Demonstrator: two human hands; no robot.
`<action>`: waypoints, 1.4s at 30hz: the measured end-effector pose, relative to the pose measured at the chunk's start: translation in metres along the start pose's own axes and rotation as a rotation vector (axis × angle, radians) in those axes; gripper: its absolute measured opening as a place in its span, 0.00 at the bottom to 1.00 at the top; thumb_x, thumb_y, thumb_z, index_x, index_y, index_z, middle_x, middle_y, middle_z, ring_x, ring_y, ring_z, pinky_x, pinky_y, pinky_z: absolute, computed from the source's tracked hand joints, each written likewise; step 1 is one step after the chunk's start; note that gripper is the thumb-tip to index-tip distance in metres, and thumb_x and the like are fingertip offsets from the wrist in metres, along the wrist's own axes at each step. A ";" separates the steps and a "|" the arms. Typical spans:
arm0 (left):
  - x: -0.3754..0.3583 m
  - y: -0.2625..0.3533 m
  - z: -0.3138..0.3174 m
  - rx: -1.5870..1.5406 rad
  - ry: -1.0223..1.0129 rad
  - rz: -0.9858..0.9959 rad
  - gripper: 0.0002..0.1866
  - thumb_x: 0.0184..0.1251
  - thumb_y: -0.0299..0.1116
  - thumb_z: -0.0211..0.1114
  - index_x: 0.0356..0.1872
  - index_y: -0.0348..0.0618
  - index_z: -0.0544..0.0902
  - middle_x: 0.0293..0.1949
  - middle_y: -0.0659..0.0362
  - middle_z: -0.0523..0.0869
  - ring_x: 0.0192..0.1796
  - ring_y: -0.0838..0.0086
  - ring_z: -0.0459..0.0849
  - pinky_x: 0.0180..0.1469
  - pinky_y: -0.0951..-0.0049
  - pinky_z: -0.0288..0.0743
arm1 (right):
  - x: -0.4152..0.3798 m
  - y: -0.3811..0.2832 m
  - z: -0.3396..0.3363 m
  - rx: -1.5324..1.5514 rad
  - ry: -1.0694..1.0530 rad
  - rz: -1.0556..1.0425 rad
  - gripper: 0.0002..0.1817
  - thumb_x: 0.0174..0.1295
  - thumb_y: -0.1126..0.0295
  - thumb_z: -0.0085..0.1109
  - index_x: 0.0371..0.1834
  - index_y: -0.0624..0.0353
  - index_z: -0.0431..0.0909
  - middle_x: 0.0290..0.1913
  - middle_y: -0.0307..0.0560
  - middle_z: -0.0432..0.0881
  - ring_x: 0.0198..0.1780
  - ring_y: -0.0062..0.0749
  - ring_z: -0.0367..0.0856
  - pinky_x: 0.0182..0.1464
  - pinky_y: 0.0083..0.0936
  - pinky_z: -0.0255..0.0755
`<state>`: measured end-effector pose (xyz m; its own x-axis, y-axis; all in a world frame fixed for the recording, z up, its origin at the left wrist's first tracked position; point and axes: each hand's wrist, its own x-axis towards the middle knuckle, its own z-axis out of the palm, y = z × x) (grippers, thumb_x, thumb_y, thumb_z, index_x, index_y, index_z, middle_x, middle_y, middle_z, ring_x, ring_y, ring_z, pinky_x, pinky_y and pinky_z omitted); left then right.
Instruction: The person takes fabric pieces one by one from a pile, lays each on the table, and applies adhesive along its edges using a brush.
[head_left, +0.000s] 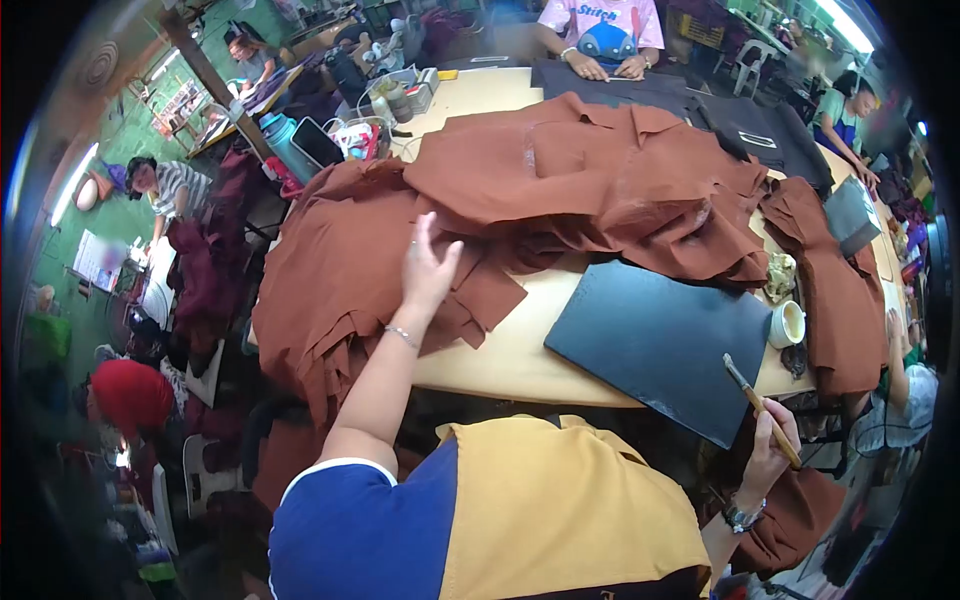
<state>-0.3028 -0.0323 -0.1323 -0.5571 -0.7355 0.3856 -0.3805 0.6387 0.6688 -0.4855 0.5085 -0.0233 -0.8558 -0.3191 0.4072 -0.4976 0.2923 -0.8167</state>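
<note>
My left hand [430,268] reaches over the heap of reddish-brown fabric [590,165], fingers stretched and thumb apart, with the fingertips near the edge of the upper layers. Stacked cut pieces of the same brown fabric [335,265] spread beneath and beside that hand. A brush [743,380] with a wooden handle is gripped in my right hand [772,445], its bristles pointing up and left over the corner of a dark flat board [660,340]. Beyond the brush, a white cup [788,325] with pale contents stands at the board's right edge.
More brown pieces [825,290] hang over the pale table [490,370] at right. A crumpled yellowish lump [780,275] lies by the cup. Across the table, a person in a pink shirt [605,40] handles dark fabric [640,90]. Bottles and a phone [318,143] crowd the back left.
</note>
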 end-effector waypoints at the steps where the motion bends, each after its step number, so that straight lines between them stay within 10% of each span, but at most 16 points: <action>1: -0.006 0.014 -0.027 0.412 -0.030 -0.103 0.46 0.66 0.51 0.69 0.79 0.42 0.57 0.79 0.43 0.57 0.80 0.49 0.56 0.75 0.34 0.52 | 0.002 0.000 0.002 0.007 -0.012 0.011 0.08 0.70 0.76 0.58 0.47 0.69 0.82 0.43 0.43 0.84 0.42 0.20 0.81 0.47 0.18 0.74; 4: -0.018 -0.047 -0.056 0.934 -0.124 -0.358 0.43 0.69 0.63 0.60 0.79 0.53 0.60 0.80 0.49 0.57 0.83 0.52 0.49 0.74 0.25 0.44 | 0.008 -0.001 0.009 0.012 -0.050 0.023 0.08 0.68 0.78 0.59 0.47 0.70 0.82 0.44 0.45 0.86 0.43 0.21 0.82 0.48 0.18 0.74; 11: -0.021 -0.055 -0.058 0.841 -0.135 -0.240 0.27 0.81 0.51 0.43 0.72 0.54 0.74 0.78 0.52 0.64 0.82 0.55 0.54 0.74 0.25 0.40 | 0.015 -0.004 0.024 -0.031 -0.127 -0.011 0.07 0.66 0.81 0.61 0.46 0.69 0.82 0.43 0.45 0.86 0.43 0.22 0.82 0.49 0.19 0.75; 20: -0.008 -0.046 -0.071 0.538 -0.051 -0.354 0.23 0.80 0.48 0.45 0.64 0.58 0.83 0.71 0.55 0.76 0.77 0.57 0.66 0.76 0.30 0.44 | 0.012 -0.001 0.023 -0.081 -0.139 -0.031 0.06 0.66 0.79 0.63 0.45 0.68 0.83 0.43 0.46 0.87 0.45 0.25 0.83 0.52 0.22 0.76; 28: -0.014 0.072 -0.021 -0.982 0.283 -0.526 0.28 0.81 0.44 0.51 0.65 0.25 0.75 0.67 0.48 0.77 0.70 0.71 0.73 0.74 0.70 0.62 | 0.004 0.018 0.028 0.246 -0.045 0.182 0.14 0.76 0.63 0.58 0.52 0.64 0.77 0.43 0.49 0.87 0.45 0.28 0.85 0.48 0.22 0.79; 32: -0.038 0.181 0.020 -1.718 -0.285 -0.523 0.30 0.85 0.46 0.44 0.76 0.36 0.63 0.75 0.57 0.69 0.75 0.73 0.65 0.77 0.72 0.54 | 0.014 -0.006 0.086 0.367 -0.018 0.004 0.20 0.72 0.58 0.63 0.52 0.58 0.65 0.51 0.52 0.84 0.51 0.37 0.85 0.52 0.29 0.80; 36: -0.052 0.188 0.080 -0.534 -0.783 0.434 0.37 0.80 0.55 0.50 0.82 0.52 0.54 0.82 0.49 0.51 0.84 0.57 0.46 0.82 0.51 0.39 | 0.011 -0.003 0.112 0.107 -0.053 -0.080 0.25 0.62 0.65 0.74 0.49 0.55 0.63 0.58 0.55 0.79 0.57 0.41 0.81 0.60 0.37 0.76; 42: -0.064 0.138 0.127 0.228 -0.860 0.647 0.41 0.72 0.66 0.53 0.79 0.58 0.61 0.82 0.47 0.51 0.83 0.48 0.47 0.78 0.33 0.43 | 0.002 0.054 0.091 -0.286 -0.007 -0.177 0.28 0.57 0.69 0.77 0.49 0.57 0.63 0.56 0.57 0.79 0.57 0.49 0.80 0.61 0.39 0.74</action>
<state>-0.4139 0.1319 -0.1454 -0.9950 0.0998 -0.0102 0.0908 0.9387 0.3326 -0.5010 0.4415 -0.1042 -0.7521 -0.3936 0.5285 -0.6587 0.4725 -0.5855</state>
